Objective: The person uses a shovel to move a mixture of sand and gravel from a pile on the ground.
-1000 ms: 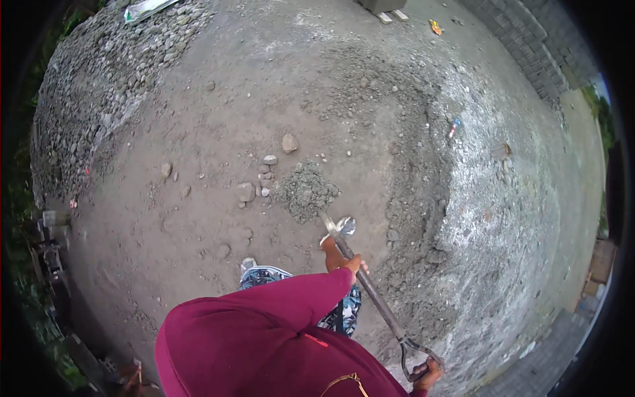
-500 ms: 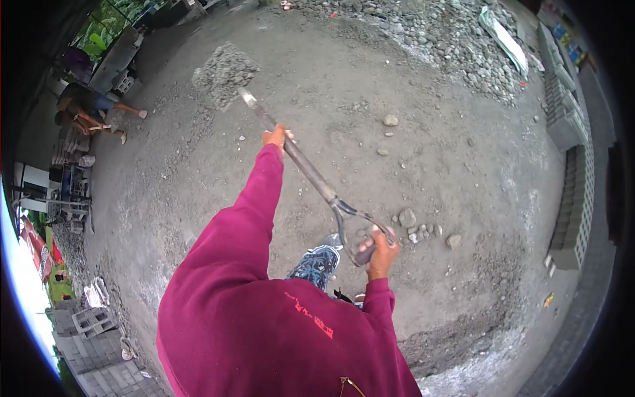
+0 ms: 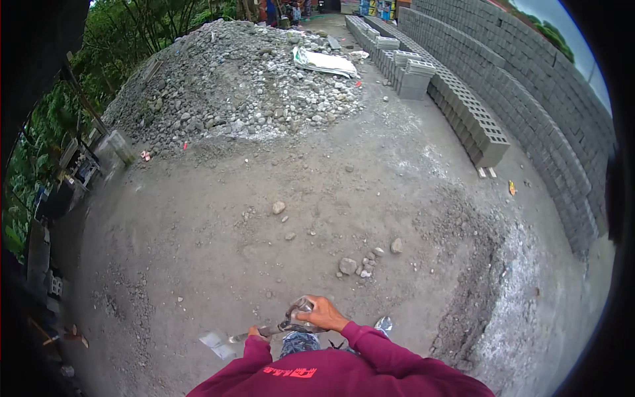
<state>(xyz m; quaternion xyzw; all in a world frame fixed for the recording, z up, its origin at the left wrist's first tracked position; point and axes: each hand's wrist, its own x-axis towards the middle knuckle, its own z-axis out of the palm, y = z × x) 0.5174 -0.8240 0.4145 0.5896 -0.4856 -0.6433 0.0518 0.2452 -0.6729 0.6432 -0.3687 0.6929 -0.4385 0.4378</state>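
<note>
Close against my body I hold a shovel (image 3: 270, 329), its shaft lying roughly sideways. My right hand (image 3: 322, 313) is closed round the D-shaped grip at its end. Lower on the shaft, my left hand (image 3: 254, 332) is wrapped round the wood, partly hidden by the maroon sleeve. The pale metal blade (image 3: 217, 345) points left, low over the ground, and carries no visible load. My shoe (image 3: 383, 324) shows to the right of the grip.
Ahead rises a large gravel heap (image 3: 225, 86) with a white sack (image 3: 324, 63) on it. Rows of hollow blocks (image 3: 463, 122) and a stacked block wall (image 3: 529, 99) line the right. Loose stones (image 3: 348, 266) dot the ground before me. Someone's foot (image 3: 78, 336) shows at the lower left.
The view has swung up and toward the right. The shovel has come from stretched out ahead, with grey gravel at its blade, to close by my body with the blade bare.
</note>
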